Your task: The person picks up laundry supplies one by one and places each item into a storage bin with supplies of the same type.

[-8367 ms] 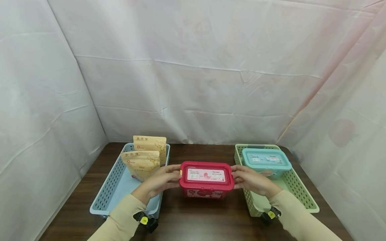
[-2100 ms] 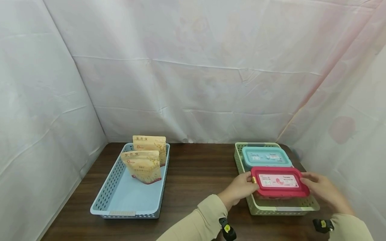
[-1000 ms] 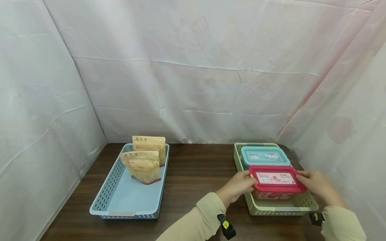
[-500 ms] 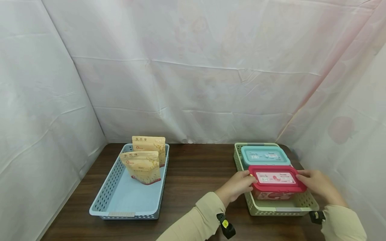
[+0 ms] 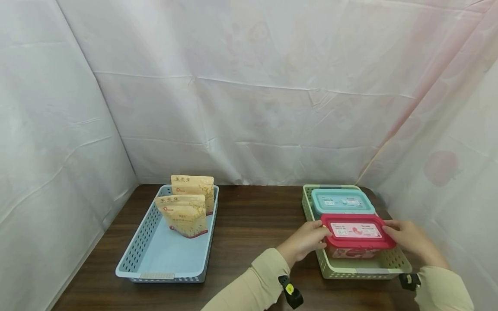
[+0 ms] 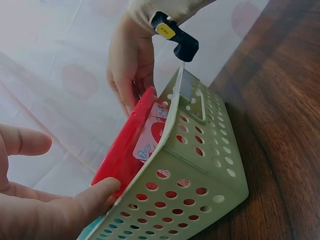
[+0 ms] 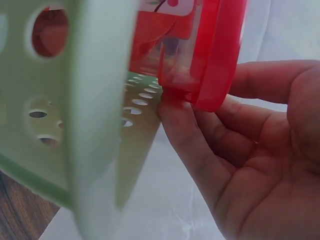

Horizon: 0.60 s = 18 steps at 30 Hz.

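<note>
A plastic storage box with a red lid (image 5: 358, 242) sits in the front part of the green basket (image 5: 375, 275), just before a teal-lidded box (image 5: 343, 202). At its left end my left hand (image 5: 306, 240) holds the lid's edge, thumb on top. My right hand (image 5: 413, 242) grips the opposite end. The right wrist view shows that hand's fingertips (image 7: 175, 102) under the lid rim and touching the clear wall of the box. In the left wrist view the left thumb (image 6: 102, 191) lies along the red lid, beside the basket wall.
On the left stands a blue basket (image 5: 155, 276) with two yellow pouches, a front one (image 5: 184, 216) and a rear one (image 5: 194, 185), upright inside. Brown wooden tabletop (image 5: 249, 259) lies between the baskets. White cloth (image 5: 249, 108) hangs behind and at both sides.
The red-lidded box was lifted mid-table 8.4 seconds ago; both hands carried it right into the green basket. Its tilt eased after 2.1 seconds ago. Over the last second almost nothing moves.
</note>
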### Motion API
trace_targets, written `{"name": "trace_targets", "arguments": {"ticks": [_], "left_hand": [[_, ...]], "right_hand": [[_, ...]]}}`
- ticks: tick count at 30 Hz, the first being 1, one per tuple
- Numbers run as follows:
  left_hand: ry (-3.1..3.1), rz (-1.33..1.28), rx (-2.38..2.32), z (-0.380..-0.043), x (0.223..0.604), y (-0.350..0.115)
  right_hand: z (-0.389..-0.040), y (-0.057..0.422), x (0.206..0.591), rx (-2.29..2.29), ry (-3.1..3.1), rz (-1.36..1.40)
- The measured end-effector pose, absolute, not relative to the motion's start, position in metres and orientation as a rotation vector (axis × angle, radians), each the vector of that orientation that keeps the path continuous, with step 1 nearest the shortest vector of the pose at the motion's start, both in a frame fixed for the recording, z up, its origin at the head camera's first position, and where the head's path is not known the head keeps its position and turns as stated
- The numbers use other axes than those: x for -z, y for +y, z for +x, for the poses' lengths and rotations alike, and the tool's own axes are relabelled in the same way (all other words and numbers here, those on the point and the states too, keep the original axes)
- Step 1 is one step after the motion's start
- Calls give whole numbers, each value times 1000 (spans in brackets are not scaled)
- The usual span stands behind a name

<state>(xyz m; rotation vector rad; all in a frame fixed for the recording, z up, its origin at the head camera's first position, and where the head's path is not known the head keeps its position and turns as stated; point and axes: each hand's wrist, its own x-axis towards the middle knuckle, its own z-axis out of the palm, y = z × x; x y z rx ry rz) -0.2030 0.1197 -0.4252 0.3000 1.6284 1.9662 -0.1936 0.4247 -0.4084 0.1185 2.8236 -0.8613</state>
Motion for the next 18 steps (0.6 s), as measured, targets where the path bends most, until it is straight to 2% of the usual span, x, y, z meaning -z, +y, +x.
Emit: {"name": "trace_targets", "arguments": {"ticks": [18], "left_hand": [[1690,331,-1902,-204,412,108]], "right_hand": [[-188,420,397,841,2875,46]]}}
